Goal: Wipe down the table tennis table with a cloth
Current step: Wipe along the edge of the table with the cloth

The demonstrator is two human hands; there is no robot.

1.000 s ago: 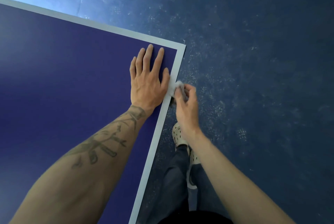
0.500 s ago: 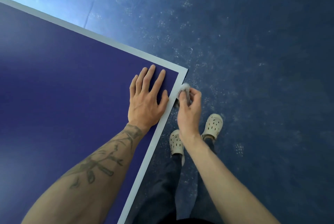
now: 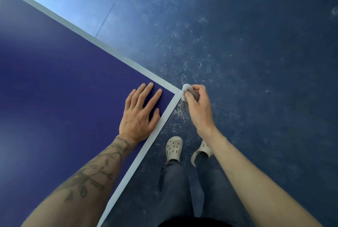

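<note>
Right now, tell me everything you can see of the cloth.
The cloth is a small whitish-grey wad, soft and crumpled. Most of it is hidden inside the right hand, whose fingers curl round it; only a rounded end pokes out. That end sits at the corner of the table tennis table, seemingly pressed against its white border. The left hand lies apart from it.

Indoor table tennis hall or games room. One corner of a table tennis table (image 3: 54, 80), dark blue with a white line (image 3: 128, 60) along each edge, stands over a blue sports-type floor (image 3: 256, 53). The floor is scuffed with pale marks, carries a thin straight seam (image 3: 112, 8), and reflects bright light at upper left.
</note>
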